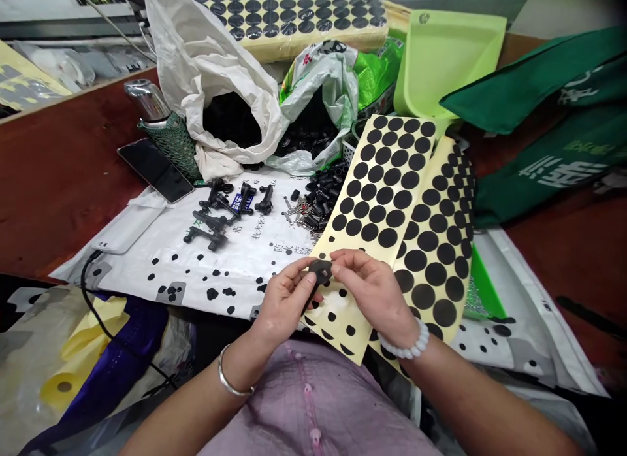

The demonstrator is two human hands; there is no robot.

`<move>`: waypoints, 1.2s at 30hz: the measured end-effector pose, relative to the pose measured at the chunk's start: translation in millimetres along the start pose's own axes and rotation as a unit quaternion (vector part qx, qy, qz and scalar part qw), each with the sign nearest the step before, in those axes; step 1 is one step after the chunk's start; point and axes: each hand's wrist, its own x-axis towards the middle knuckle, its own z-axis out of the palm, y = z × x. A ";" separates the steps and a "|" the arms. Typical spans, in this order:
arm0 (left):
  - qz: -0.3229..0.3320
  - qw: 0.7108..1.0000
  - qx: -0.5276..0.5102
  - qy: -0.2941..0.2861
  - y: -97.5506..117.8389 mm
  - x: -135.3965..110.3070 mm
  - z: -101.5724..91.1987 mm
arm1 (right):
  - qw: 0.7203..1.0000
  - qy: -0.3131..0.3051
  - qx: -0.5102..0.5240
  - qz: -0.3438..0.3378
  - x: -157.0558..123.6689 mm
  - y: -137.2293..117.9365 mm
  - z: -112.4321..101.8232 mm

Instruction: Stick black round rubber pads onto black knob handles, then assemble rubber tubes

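My left hand [287, 300] is closed round a small black plastic part [309, 302], with the thumb on top. A dark round sticker [321, 269] with a small opening in its middle lies over the part's round end. My right hand [375, 291] pinches the right edge of that disc between thumb and forefinger. Under both hands lies a yellow backing sheet [360, 342] of round black stickers; its near end bears only small black squares. A second sticker sheet [463, 286] lies partly beneath it. Several black plastic handles [208, 228] are grouped to the left.
A pile of black caps and small metal pieces [318, 204] lies beyond my hands. Behind it stand a white sack [171, 44] and a plastic bag [337, 83] of black parts. A phone [155, 168], power bank [128, 227], green dustpan [448, 57] and green bag [543, 142] surround the workspace.
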 end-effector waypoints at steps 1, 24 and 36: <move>-0.002 1.000 -0.002 0.004 0.2 -0.6 -0.1 | 1.000 0.003 -0.006 -0.007 -0.3 0.4 0.9; -0.007 0.999 -0.015 0.041 -0.8 -7.1 -6.7 | 0.958 0.039 -0.248 -0.136 -9.7 -1.7 20.6; 0.024 0.999 -0.019 0.020 -1.9 -12.3 -7.9 | 0.995 -0.090 0.025 -0.026 -5.3 -6.4 22.4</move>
